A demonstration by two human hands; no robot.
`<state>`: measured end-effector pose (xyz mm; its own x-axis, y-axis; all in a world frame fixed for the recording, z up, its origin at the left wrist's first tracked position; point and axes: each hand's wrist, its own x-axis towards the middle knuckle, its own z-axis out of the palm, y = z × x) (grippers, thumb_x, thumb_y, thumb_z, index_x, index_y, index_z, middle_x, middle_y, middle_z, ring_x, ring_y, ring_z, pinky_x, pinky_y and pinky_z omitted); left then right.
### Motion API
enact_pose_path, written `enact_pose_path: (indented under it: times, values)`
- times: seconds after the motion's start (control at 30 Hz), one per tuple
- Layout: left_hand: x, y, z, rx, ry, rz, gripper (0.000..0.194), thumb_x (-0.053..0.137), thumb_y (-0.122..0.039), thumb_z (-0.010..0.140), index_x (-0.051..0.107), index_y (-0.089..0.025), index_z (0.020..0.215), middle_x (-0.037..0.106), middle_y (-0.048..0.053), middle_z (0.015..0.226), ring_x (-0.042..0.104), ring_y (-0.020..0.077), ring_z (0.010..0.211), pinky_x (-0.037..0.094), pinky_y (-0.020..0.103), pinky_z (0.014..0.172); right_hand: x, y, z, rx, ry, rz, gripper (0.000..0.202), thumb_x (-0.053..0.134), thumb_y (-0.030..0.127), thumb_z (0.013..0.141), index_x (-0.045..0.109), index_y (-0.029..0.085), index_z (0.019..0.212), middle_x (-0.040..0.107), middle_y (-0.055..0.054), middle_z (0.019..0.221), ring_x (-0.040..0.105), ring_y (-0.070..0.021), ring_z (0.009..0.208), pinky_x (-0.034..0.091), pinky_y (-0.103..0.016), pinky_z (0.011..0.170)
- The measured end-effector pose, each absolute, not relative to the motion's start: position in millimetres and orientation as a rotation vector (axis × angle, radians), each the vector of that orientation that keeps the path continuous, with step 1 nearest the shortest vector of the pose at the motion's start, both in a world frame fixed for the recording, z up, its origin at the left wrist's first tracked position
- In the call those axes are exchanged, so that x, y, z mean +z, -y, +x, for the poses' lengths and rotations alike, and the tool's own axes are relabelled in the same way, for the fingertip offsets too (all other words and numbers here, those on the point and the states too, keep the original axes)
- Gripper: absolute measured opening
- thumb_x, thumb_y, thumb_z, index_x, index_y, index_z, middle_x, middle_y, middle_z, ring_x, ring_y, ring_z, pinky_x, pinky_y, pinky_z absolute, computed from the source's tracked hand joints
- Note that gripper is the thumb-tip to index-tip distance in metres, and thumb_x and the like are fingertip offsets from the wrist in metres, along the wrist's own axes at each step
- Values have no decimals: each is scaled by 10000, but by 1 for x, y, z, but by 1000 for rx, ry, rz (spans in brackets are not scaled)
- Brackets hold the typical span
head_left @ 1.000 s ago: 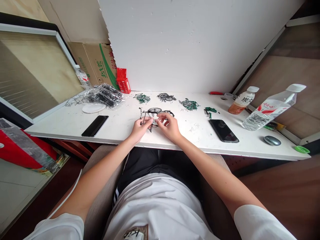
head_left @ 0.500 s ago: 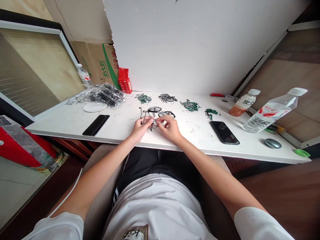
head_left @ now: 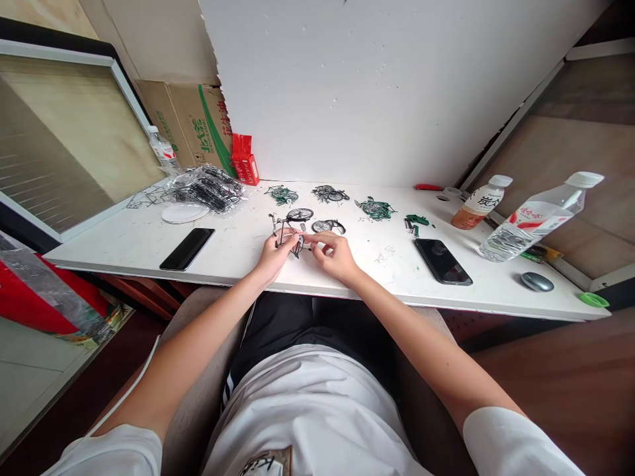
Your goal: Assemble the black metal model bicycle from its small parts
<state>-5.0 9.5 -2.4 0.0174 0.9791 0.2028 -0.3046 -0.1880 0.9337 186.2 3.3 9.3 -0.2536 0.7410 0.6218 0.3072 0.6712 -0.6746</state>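
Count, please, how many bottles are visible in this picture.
3: a clear bottle by the cardboard box on the left; a brown-drink bottle and a large clear bottle on the right.

Between our left hand and the left phone, we are seeing a bare lane of white table, open to a passing hand; a wider one is lying between our right hand and the right phone. Just beyond our hands, two wheels are blocking the way, and past them three piles of parts are sitting before the white panel. Farther right, two bottles are obstructing; at back left, a plastic bag is.
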Motion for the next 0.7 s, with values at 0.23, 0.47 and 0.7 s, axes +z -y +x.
enact_pose_path:
  times: [0.23, 0.47, 0.7]
  values:
    - [0, -8, -5, 1445, -858, 1133, 461, 960, -462, 748, 729, -192, 1042, 752, 38, 903, 680, 170, 805, 499, 277, 701, 7, -5, 187, 538, 1844, -852, 313, 642, 304, 971, 866, 236, 1179, 843, -87, 1090, 745, -248, 962, 597, -308, 605]
    - [1, -6, -4, 1442, -860, 1107, 461, 951, -458, 763, 720, -189, 1057, 770, 53, 955, 707, 176, 819, 503, 275, 694, 8, -4, 185, 608, 1859, -892, 344, 640, 342, 1007, 843, 237, 1265, 845, -81, 1047, 743, -234, 920, 568, -301, 616]
    - [1, -7, -4, 1431, -843, 1090, 453, 956, -442, 756, 710, -189, 1040, 765, 49, 947, 703, 175, 798, 501, 289, 707, 8, -5, 185, 606, 1844, -896, 336, 663, 332, 988, 853, 228, 1246, 821, -78, 1020, 694, -195, 821, 534, -299, 610]
